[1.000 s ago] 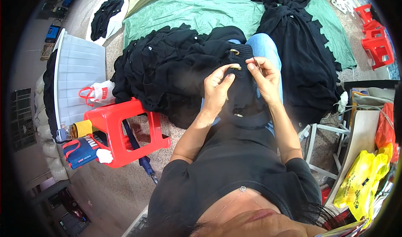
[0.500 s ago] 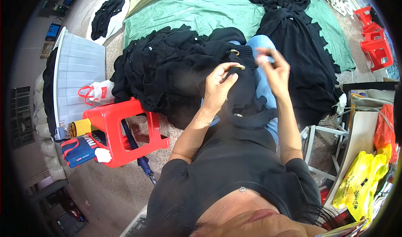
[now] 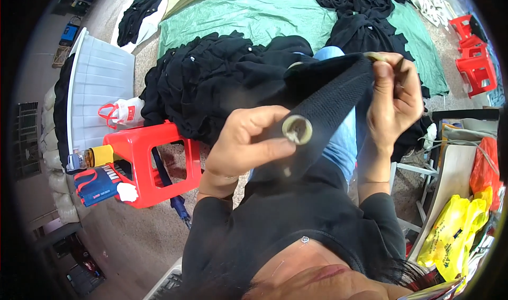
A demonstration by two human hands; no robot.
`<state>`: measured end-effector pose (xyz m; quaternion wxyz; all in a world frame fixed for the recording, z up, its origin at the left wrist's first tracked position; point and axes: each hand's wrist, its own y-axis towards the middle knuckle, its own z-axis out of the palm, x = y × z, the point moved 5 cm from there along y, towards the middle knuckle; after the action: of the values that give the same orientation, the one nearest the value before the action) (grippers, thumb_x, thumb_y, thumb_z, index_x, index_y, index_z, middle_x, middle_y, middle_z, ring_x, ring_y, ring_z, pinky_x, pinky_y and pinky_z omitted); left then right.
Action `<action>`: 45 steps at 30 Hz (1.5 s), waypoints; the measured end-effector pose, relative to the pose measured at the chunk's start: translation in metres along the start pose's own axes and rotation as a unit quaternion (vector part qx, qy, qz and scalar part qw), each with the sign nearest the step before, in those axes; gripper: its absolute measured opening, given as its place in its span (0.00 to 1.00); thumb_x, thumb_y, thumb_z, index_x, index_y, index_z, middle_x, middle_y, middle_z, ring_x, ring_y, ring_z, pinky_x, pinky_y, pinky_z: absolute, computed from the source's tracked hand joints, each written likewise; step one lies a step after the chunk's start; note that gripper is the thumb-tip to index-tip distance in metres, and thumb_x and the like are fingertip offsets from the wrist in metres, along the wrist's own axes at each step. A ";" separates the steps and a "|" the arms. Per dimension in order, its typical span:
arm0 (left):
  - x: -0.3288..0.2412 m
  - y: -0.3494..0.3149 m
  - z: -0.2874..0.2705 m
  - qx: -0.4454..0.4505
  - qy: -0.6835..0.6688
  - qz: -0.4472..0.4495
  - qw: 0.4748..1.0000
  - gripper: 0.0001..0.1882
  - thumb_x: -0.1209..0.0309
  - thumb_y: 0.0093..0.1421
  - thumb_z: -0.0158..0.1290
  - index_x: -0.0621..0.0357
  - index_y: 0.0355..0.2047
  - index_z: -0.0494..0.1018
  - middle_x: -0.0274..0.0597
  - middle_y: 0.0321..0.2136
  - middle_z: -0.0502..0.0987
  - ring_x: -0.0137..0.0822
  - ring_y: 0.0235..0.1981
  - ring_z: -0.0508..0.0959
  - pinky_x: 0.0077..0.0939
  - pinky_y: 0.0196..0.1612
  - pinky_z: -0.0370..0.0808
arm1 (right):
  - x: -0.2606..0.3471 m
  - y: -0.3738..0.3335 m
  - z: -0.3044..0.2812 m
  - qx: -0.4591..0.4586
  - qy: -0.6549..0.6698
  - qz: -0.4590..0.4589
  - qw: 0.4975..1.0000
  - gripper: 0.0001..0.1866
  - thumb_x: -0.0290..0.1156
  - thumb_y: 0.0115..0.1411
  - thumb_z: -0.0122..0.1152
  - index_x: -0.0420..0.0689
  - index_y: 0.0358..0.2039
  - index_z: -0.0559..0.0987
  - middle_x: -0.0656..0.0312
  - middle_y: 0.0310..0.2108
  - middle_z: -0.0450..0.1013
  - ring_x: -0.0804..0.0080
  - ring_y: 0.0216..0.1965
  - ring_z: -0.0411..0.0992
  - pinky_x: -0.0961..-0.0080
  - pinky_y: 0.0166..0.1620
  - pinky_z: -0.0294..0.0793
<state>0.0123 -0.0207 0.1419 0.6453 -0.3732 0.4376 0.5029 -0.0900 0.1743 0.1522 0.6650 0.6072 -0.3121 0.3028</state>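
Note:
A black knit garment (image 3: 334, 97) is lifted close and stretched between my two hands. Its raised edge carries a large pale round button (image 3: 297, 129) with a light tuft of thread at the middle. My left hand (image 3: 244, 142) pinches the fabric right beside that button, thumb below and fingers above. Farther right and higher, my right hand (image 3: 394, 101) grips the other end of the edge, closed on another yellowish button (image 3: 374, 56) that its fingers partly cover. The rest of the garment lies over my blue jeans (image 3: 338, 150).
A heap of black garments (image 3: 196, 83) lies left of my lap, more black clothing (image 3: 365, 32) at the far right on a green sheet (image 3: 248, 11). A red stool (image 3: 145, 186), a pale bin (image 3: 103, 83) and an umbrella (image 3: 180, 207) stand left; yellow bag (image 3: 450, 236) right.
Both hands have come nearer and spread apart, pulling the garment edge up and taut. The right hand, apart from the garment before, now grips its end.

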 end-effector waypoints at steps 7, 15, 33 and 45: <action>-0.086 0.044 0.050 0.106 0.031 0.110 0.988 0.16 0.74 0.52 0.58 0.75 0.39 0.75 0.50 0.33 0.78 0.34 0.27 0.76 0.25 0.32 0.71 | 0.073 0.032 -0.031 -0.154 -0.100 -0.063 0.981 0.09 0.27 0.66 0.54 0.34 0.38 0.79 0.56 0.33 0.78 0.77 0.31 0.75 0.82 0.38 0.75; 0.031 0.091 0.004 0.044 -0.023 -0.018 0.999 0.14 0.78 0.61 0.54 0.65 0.48 0.73 0.31 0.38 0.76 0.19 0.38 0.73 0.13 0.41 0.70 | -0.039 0.050 -0.026 0.075 -0.031 0.063 0.995 0.08 0.29 0.65 0.59 0.36 0.34 0.78 0.71 0.28 0.70 0.86 0.31 0.64 0.87 0.36 0.63; 0.116 0.079 -0.035 -0.086 -0.025 0.001 0.996 0.14 0.75 0.65 0.51 0.67 0.50 0.71 0.35 0.38 0.76 0.19 0.38 0.72 0.17 0.44 0.71 | -0.085 -0.051 0.012 0.200 -0.097 -0.017 0.975 0.20 0.14 0.46 0.67 0.46 0.41 0.82 0.61 0.34 0.75 0.70 0.33 0.77 0.77 0.33 0.76; 0.112 0.083 -0.034 -0.152 0.112 0.103 0.977 0.15 0.80 0.60 0.52 0.68 0.48 0.71 0.42 0.42 0.76 0.24 0.44 0.72 0.21 0.48 0.70 | -0.121 -0.066 0.023 0.135 0.047 0.151 0.978 0.04 0.19 0.57 0.64 0.36 0.34 0.82 0.64 0.31 0.74 0.82 0.30 0.68 0.87 0.34 0.65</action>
<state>-0.0631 0.0015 0.0217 0.4725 -0.4738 0.4614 0.5825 -0.1144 0.1434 0.0182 0.5372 0.6226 -0.3250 0.4671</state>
